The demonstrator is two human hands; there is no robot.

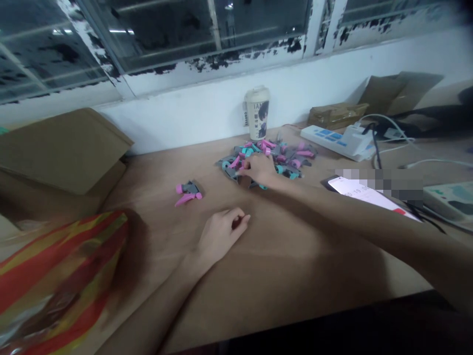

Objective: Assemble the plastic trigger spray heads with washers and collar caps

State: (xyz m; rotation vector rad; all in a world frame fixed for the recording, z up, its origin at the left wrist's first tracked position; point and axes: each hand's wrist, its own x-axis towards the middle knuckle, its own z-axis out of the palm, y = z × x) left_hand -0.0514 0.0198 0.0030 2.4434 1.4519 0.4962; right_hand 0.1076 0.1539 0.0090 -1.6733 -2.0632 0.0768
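My right hand reaches into a pile of small plastic pieces in grey, pink and teal, shaped like spray triggers. Its thumb and fingers are closed at the pile's near left side, around one of these pieces, mostly hidden by the fingers. My left hand rests on the table nearer to me. Its fingers are curled, with the thumb tip close to the index finger, and nothing shows in them. One grey and pink trigger-like piece lies apart, beyond my left hand and to its left.
A paper coffee cup stands behind the pile, against the wall. To the right are a power strip with cables and a lit phone. Cardboard and a red and yellow striped bag occupy the left side.
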